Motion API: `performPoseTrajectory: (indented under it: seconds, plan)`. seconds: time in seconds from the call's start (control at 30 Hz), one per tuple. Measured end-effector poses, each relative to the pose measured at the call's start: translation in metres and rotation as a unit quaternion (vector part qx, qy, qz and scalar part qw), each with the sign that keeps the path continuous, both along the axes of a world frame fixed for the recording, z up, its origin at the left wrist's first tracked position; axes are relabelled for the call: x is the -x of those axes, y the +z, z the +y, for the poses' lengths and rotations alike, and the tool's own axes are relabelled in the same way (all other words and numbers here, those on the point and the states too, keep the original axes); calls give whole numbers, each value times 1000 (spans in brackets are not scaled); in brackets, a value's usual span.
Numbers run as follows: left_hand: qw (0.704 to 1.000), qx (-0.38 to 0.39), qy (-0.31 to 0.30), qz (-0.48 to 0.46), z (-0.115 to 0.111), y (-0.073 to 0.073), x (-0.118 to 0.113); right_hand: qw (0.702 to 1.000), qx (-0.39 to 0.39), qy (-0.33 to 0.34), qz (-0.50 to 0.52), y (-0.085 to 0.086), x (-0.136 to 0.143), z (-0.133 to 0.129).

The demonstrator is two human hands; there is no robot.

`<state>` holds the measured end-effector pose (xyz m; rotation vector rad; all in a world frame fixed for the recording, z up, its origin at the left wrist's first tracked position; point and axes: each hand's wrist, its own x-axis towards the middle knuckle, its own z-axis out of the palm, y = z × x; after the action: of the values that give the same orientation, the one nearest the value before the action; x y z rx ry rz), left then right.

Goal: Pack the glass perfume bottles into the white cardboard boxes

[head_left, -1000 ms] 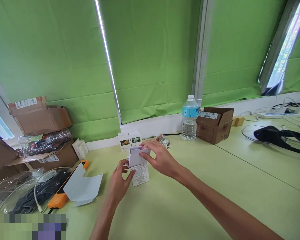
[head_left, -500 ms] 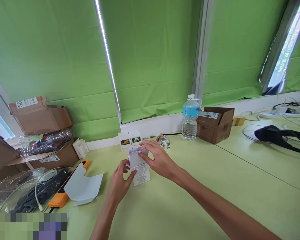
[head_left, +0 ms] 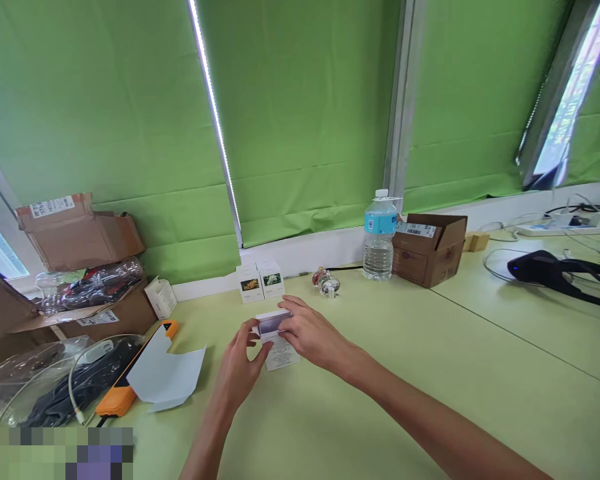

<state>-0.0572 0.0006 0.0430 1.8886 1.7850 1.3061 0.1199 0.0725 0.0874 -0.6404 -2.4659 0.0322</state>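
Note:
A small white carton [head_left: 282, 353] with fine print on its front stands on the table between my hands. My left hand [head_left: 243, 360] grips its left side, thumb on the printed face and fingers around the edge. At its top, my right hand [head_left: 313, 330] pinches the folded flap, with the thumb in front and the fingers over the upper edge. The carton's back and far side are hidden. Just behind stand two white boxes [head_left: 251, 283] with small pictures on them. Beside these lie shiny red and silver ornaments [head_left: 329, 283].
Left of my hands lie a torn white sheet [head_left: 180, 377], an orange-and-black tool [head_left: 117, 399] and bagged items near cardboard boxes [head_left: 80, 233]. A water bottle [head_left: 379, 240] and an open brown box [head_left: 425, 257] stand at the back right. Black glasses [head_left: 545, 270] lie far right.
The carton's top flap, upright before, is now folded down lower. My right hand has moved down with it. My left hand keeps its hold on the carton's side.

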Motion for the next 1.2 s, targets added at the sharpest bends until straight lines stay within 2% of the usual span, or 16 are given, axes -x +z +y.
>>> performPoseTrajectory:
  seconds: [0.1,0.23,0.43,0.6,0.73,0.83,1.2]
  plan:
    - [1000,-4,0,-6,0,0,-1,1000,-4,-9,-4,-1,0,-1]
    - [999,-8,24,-33,1,-3,-2,1000,9,1,2,7,-3,-3]
    - [998,18,17,-62,8,-17,-1,997,36,-21,57,22,-14,6]
    - [996,21,-29,-77,12,-25,0,999,31,-9,33,16,-15,12]
    - [997,25,-21,-73,12,-25,1,999,0,19,26,10,-11,9]
    - [997,23,-22,-70,11,-24,1,999,-18,12,23,9,-10,7]
    - [998,27,-29,-53,11,-24,1,1000,-15,14,7,5,-9,9]
